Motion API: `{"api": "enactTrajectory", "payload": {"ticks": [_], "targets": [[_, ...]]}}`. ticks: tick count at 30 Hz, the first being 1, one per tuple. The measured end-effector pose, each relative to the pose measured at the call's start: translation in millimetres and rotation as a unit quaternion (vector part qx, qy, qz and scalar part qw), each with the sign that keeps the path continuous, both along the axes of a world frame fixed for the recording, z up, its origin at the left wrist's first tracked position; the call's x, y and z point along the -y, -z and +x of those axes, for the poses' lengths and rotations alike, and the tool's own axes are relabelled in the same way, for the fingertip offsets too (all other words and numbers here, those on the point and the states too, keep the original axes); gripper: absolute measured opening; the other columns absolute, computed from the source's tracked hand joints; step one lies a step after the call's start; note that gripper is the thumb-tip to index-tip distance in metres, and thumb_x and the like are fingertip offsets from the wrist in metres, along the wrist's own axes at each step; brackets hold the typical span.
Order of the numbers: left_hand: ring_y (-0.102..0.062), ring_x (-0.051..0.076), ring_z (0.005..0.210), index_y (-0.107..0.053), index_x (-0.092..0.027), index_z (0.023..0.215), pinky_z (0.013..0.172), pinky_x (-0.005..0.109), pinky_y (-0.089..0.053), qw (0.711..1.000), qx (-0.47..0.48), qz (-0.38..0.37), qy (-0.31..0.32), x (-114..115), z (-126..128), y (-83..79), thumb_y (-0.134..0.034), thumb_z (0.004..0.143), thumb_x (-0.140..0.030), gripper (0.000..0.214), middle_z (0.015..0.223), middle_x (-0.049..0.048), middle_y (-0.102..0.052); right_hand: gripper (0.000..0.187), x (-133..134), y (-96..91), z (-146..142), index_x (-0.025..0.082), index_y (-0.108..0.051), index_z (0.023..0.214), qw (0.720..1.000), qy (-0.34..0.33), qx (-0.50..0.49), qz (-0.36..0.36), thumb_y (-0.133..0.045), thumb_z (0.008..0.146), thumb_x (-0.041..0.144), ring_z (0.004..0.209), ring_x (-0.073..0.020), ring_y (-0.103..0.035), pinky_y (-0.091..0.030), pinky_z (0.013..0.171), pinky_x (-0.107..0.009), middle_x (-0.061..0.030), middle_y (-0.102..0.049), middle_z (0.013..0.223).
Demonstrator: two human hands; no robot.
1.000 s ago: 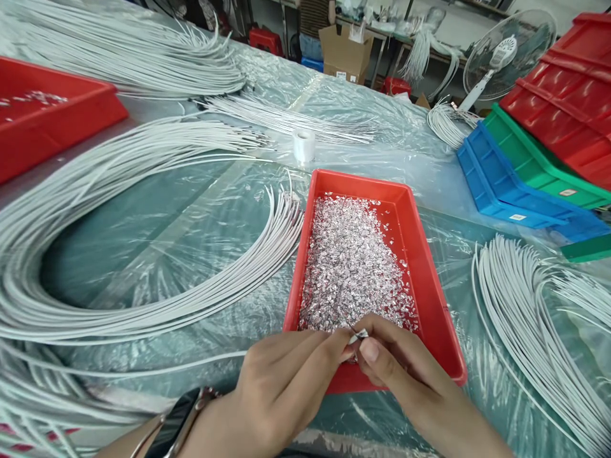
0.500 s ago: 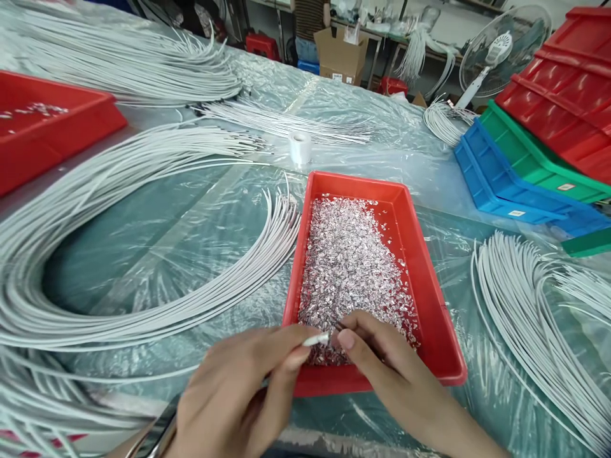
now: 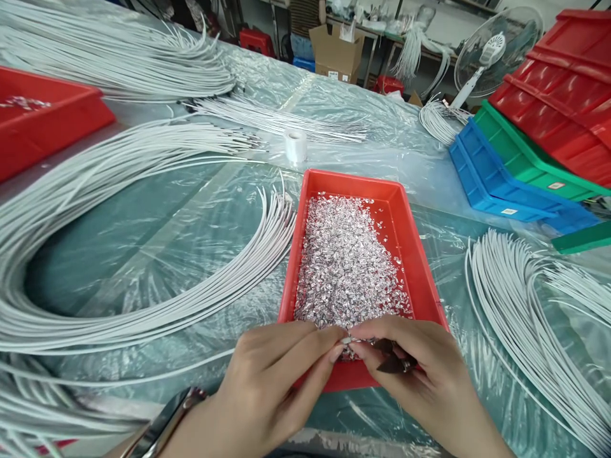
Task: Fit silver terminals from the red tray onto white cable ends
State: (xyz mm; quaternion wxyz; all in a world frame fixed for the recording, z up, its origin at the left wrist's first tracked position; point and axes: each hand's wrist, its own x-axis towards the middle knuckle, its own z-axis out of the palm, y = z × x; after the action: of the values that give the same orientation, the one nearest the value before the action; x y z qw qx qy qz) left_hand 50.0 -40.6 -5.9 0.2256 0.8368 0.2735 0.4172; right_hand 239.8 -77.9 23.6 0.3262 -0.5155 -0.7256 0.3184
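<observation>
My left hand [image 3: 281, 375] pinches a white cable [image 3: 345, 341] near its end, between thumb and forefinger. The rest of that cable trails off to the left below the hand. My right hand [image 3: 420, 369] closes thumb and forefinger at the cable's tip, so both hands' fingertips nearly meet. A dark pointed tool [image 3: 395, 362] is tucked in the right hand's curled fingers; its kind is not clear. Both hands are over the near edge of a red tray [image 3: 420, 254], which holds a heap of small shiny silvery scraps [image 3: 348, 261].
Looped white cable bundles [image 3: 157, 318] lie left, and another cable bundle [image 3: 520, 305] lies right. A clear tape roll [image 3: 296, 146] stands behind the tray. Stacked crates [image 3: 520, 146] are at the back right, near a fan [image 3: 491, 51]. Another red tray [image 3: 52, 133] sits left.
My right hand has moved in to the cable's tip, and its fingers now pinch there. The left hand has shifted slightly right. The dark tool shows more plainly in the right hand.
</observation>
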Motion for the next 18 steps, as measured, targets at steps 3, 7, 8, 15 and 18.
{"api": "enactTrajectory", "payload": {"ticks": [3, 7, 8, 15, 18], "targets": [[-0.061, 0.013, 0.060, -0.059, -0.010, 0.104, 0.054, 0.023, -0.048, 1.000, -0.015, 0.020, -0.003, 1, -2, 4.6, -0.050, 0.089, -0.006, 0.018, 0.074, 0.0044, -0.066, 0.022, -1, -1.1, 2, 0.027, -0.055, 0.102, 1.000, -0.024, 0.007, 0.005, -0.059, 0.087, 0.012, 0.065, -0.0122, -0.063, -0.046, 0.059, -0.025, 0.0020, -0.069, 0.082], [-0.062, 0.015, 0.061, -0.059, -0.008, 0.097, 0.050, 0.025, -0.046, 0.995, -0.067, 0.074, 0.000, -1, 0, 5.3, -0.046, 0.093, -0.009, 0.014, 0.073, 0.0067, -0.066, 0.022, -1, -1.9, 6, 0.027, -0.052, 0.105, 0.998, -0.032, 0.047, 0.016, -0.057, 0.088, 0.014, 0.069, -0.0125, -0.064, -0.046, 0.062, -0.026, 0.0022, -0.068, 0.083], [-0.062, 0.016, 0.060, -0.059, -0.008, 0.095, 0.049, 0.025, -0.046, 0.993, -0.081, 0.089, 0.001, -2, 0, 4.7, -0.044, 0.094, -0.009, 0.015, 0.073, 0.0071, -0.065, 0.021, 0, -2.3, 7, 0.027, -0.052, 0.104, 0.998, -0.033, 0.058, 0.017, -0.057, 0.088, 0.015, 0.068, -0.0124, -0.063, -0.045, 0.061, -0.026, 0.0023, -0.067, 0.081], [-0.052, 0.014, 0.048, -0.057, -0.007, 0.098, 0.041, 0.025, -0.038, 0.982, -0.136, 0.109, 0.077, -5, 4, 2.4, -0.035, 0.094, -0.004, 0.023, 0.061, 0.0007, -0.056, 0.016, -3, -9.6, 19, 0.024, -0.052, 0.089, 0.988, -0.092, 0.092, -0.089, -0.058, 0.082, 0.012, 0.060, -0.0121, -0.055, -0.040, 0.058, -0.026, 0.0037, -0.061, 0.071], [-0.053, 0.014, 0.050, -0.057, -0.008, 0.096, 0.042, 0.026, -0.039, 0.978, -0.146, 0.118, 0.096, -5, 5, 1.5, -0.035, 0.094, -0.005, 0.023, 0.063, 0.0017, -0.059, 0.015, -10, -10.2, 24, 0.022, -0.053, 0.083, 0.978, -0.132, 0.064, -0.146, -0.056, 0.079, 0.008, 0.057, -0.0114, -0.049, -0.038, 0.054, -0.024, 0.0029, -0.057, 0.069]]}}
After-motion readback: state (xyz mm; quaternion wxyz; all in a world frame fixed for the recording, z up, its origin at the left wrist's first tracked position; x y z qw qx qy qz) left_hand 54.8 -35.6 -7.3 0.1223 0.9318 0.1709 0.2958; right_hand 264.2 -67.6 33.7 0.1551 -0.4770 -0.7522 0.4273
